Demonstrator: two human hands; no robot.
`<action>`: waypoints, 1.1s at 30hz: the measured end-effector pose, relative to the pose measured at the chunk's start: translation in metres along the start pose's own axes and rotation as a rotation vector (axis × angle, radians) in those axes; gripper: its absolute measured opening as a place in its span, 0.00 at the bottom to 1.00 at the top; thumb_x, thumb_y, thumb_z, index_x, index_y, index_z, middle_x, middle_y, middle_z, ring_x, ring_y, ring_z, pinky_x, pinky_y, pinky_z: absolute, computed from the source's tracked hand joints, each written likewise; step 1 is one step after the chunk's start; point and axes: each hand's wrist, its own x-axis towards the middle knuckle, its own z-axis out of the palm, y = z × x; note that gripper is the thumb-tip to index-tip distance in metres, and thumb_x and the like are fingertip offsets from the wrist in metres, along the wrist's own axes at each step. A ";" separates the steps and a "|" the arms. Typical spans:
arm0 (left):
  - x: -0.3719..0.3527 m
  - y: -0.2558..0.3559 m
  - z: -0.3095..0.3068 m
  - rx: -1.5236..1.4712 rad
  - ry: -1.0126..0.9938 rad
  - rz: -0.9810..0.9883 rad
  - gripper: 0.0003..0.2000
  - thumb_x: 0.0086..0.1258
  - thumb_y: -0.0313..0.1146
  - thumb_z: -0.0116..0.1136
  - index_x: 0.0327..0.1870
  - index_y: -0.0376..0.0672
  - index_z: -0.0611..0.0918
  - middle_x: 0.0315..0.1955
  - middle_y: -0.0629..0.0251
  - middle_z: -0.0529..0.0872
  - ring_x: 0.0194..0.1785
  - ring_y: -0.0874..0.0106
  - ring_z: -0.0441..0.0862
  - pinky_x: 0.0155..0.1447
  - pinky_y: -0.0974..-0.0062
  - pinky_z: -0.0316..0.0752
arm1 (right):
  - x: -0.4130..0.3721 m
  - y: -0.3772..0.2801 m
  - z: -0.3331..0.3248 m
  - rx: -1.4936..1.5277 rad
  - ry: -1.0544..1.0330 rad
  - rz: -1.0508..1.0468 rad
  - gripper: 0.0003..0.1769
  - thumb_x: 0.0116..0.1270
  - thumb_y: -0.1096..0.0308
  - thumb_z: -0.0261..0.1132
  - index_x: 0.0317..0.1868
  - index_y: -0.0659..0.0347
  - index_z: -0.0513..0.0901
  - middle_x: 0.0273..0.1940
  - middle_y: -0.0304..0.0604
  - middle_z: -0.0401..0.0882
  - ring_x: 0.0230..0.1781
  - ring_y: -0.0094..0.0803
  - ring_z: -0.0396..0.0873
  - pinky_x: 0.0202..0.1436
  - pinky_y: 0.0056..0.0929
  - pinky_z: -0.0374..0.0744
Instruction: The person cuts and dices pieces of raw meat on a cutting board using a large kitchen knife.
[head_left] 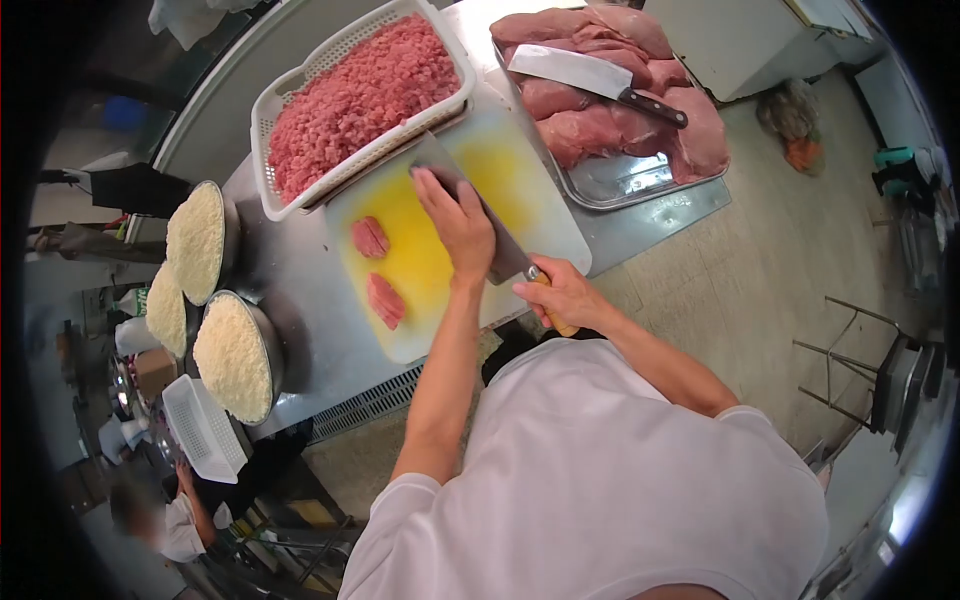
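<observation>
My right hand (pixel 563 297) is wrapped around the light wooden handle of a wide-bladed knife (pixel 508 252). The blade lies slantwise over a white cutting board (pixel 560 225) with a large yellow stain. My left hand (pixel 462 225) rests on the blade, its fingers stretched out toward the far end. A dark bit shows at those fingertips, too small to name. Left of the blade, two small pieces of pink meat (pixel 370 238) lie apart on the board. Whether any meat is under the blade or palm is hidden.
Beyond the board stands a white basket (pixel 262 150) of diced meat. A metal tray (pixel 610 197) at right holds raw meat slabs with a cleaver (pixel 575 68) on top. Several bowls of pale crumbs (pixel 235 355) sit at left, near a white basket (pixel 205 430). Another person (pixel 182 525) is lower left.
</observation>
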 end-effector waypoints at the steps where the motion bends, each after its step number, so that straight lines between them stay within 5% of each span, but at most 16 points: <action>1: 0.018 0.012 -0.015 -0.007 0.028 0.071 0.33 0.85 0.42 0.45 0.79 0.24 0.57 0.81 0.32 0.53 0.84 0.38 0.50 0.86 0.50 0.45 | -0.002 -0.017 0.005 0.002 -0.002 0.000 0.16 0.77 0.60 0.67 0.54 0.63 0.78 0.22 0.34 0.74 0.18 0.22 0.73 0.23 0.25 0.74; 3: 0.077 0.020 -0.047 0.071 0.092 0.230 0.34 0.85 0.43 0.43 0.80 0.24 0.54 0.82 0.32 0.49 0.85 0.39 0.46 0.86 0.51 0.43 | 0.000 -0.048 0.012 -0.046 -0.079 -0.161 0.17 0.76 0.60 0.67 0.55 0.64 0.78 0.22 0.34 0.75 0.18 0.21 0.74 0.23 0.26 0.74; 4: 0.116 0.009 -0.058 0.032 0.181 0.313 0.30 0.85 0.41 0.44 0.78 0.26 0.63 0.77 0.32 0.62 0.83 0.43 0.55 0.85 0.53 0.48 | 0.008 -0.055 0.013 -0.046 -0.080 -0.156 0.17 0.76 0.60 0.67 0.55 0.64 0.78 0.22 0.34 0.75 0.18 0.21 0.74 0.23 0.26 0.74; 6: 0.211 -0.086 -0.088 0.184 -0.038 0.182 0.27 0.83 0.42 0.48 0.71 0.28 0.74 0.67 0.36 0.78 0.77 0.45 0.69 0.82 0.54 0.57 | 0.016 -0.055 0.019 -0.136 -0.016 -0.191 0.17 0.75 0.61 0.68 0.55 0.65 0.79 0.22 0.35 0.75 0.18 0.22 0.74 0.23 0.26 0.74; 8: 0.213 -0.064 -0.112 0.390 0.195 0.248 0.22 0.80 0.44 0.54 0.57 0.30 0.84 0.57 0.40 0.86 0.66 0.46 0.80 0.72 0.53 0.69 | 0.007 -0.044 0.024 -0.163 0.005 -0.160 0.17 0.74 0.61 0.68 0.54 0.66 0.80 0.22 0.35 0.75 0.17 0.22 0.74 0.23 0.27 0.74; 11: 0.163 -0.025 -0.162 0.288 0.214 0.303 0.20 0.77 0.46 0.60 0.50 0.33 0.85 0.52 0.42 0.88 0.55 0.47 0.86 0.60 0.53 0.77 | 0.004 -0.023 0.011 -0.213 0.064 -0.128 0.16 0.74 0.61 0.68 0.52 0.66 0.80 0.22 0.36 0.74 0.17 0.23 0.73 0.22 0.27 0.73; 14: 0.088 -0.065 -0.207 0.576 -0.173 -0.095 0.19 0.74 0.49 0.64 0.46 0.38 0.86 0.37 0.51 0.91 0.42 0.50 0.89 0.47 0.52 0.80 | -0.015 0.001 -0.003 -0.247 0.082 -0.039 0.16 0.74 0.61 0.68 0.52 0.65 0.81 0.22 0.36 0.75 0.18 0.24 0.72 0.24 0.29 0.71; 16: 0.028 -0.054 -0.213 0.823 -0.304 -0.306 0.23 0.70 0.53 0.67 0.46 0.37 0.85 0.36 0.50 0.91 0.44 0.51 0.90 0.49 0.56 0.80 | -0.020 0.007 -0.006 -0.260 0.159 0.005 0.17 0.74 0.61 0.68 0.51 0.67 0.80 0.22 0.39 0.75 0.20 0.26 0.72 0.28 0.32 0.72; 22: -0.019 -0.073 -0.199 0.443 -0.500 -0.638 0.30 0.67 0.51 0.72 0.55 0.28 0.81 0.37 0.50 0.90 0.37 0.59 0.91 0.44 0.61 0.84 | -0.014 0.000 -0.009 -0.383 0.128 -0.015 0.18 0.73 0.59 0.69 0.48 0.69 0.80 0.22 0.46 0.75 0.22 0.30 0.71 0.31 0.36 0.73; 24: -0.021 -0.068 -0.177 -0.380 -0.386 -0.839 0.27 0.69 0.45 0.73 0.54 0.26 0.81 0.33 0.52 0.90 0.34 0.66 0.90 0.40 0.64 0.83 | -0.012 -0.002 -0.009 -0.385 0.136 -0.022 0.18 0.73 0.59 0.69 0.48 0.69 0.80 0.23 0.47 0.75 0.23 0.31 0.72 0.31 0.37 0.73; 28: -0.019 -0.030 -0.106 -0.712 -0.338 -0.829 0.22 0.70 0.40 0.73 0.52 0.27 0.82 0.32 0.55 0.90 0.33 0.68 0.89 0.39 0.67 0.82 | -0.013 -0.011 -0.009 -0.487 0.142 -0.039 0.18 0.74 0.59 0.68 0.49 0.68 0.82 0.25 0.48 0.77 0.25 0.36 0.74 0.34 0.39 0.75; 30: -0.024 -0.041 -0.079 0.029 -0.304 -0.530 0.24 0.69 0.42 0.74 0.53 0.29 0.82 0.32 0.55 0.89 0.30 0.65 0.87 0.38 0.66 0.81 | -0.014 -0.006 -0.009 -0.538 0.137 -0.089 0.18 0.74 0.59 0.68 0.51 0.68 0.82 0.26 0.49 0.78 0.26 0.36 0.75 0.35 0.39 0.75; 31: -0.023 -0.032 -0.081 0.212 -0.362 -0.479 0.24 0.68 0.41 0.74 0.56 0.32 0.80 0.43 0.51 0.88 0.39 0.57 0.88 0.46 0.63 0.81 | -0.012 -0.005 -0.011 -0.579 0.137 -0.149 0.19 0.74 0.59 0.68 0.53 0.67 0.82 0.27 0.49 0.79 0.27 0.36 0.76 0.37 0.39 0.76; 32: -0.024 -0.030 -0.080 0.204 -0.375 -0.477 0.24 0.68 0.41 0.74 0.56 0.32 0.80 0.43 0.51 0.88 0.39 0.57 0.88 0.46 0.63 0.81 | -0.014 -0.004 -0.012 -0.580 0.149 -0.140 0.19 0.74 0.59 0.68 0.53 0.67 0.82 0.27 0.49 0.79 0.27 0.36 0.76 0.37 0.39 0.76; 33: -0.027 -0.029 -0.081 0.234 -0.299 -0.206 0.26 0.67 0.41 0.74 0.59 0.33 0.79 0.48 0.48 0.86 0.47 0.54 0.85 0.53 0.61 0.79 | -0.018 -0.011 -0.010 -0.528 0.127 -0.094 0.20 0.74 0.58 0.68 0.55 0.67 0.82 0.28 0.50 0.80 0.28 0.39 0.78 0.37 0.40 0.77</action>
